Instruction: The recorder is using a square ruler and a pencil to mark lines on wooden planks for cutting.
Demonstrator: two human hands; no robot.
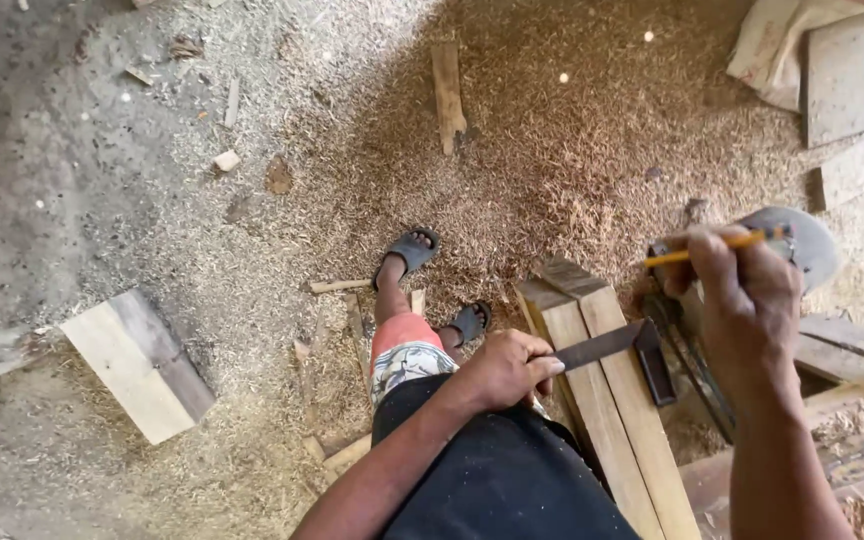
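Left hand (505, 368) pinching square (620, 352); planks (612, 420) beneath

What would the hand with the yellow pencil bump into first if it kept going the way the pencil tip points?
Probably nothing close: the right hand aims its pencil leftward above the wooden planks, though depth is unclear.

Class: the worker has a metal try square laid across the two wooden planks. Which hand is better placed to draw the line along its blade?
Probably the right hand: it holds the yellow pencil above the pale wooden planks. The left hand is occupied pinning the dark metal try square.
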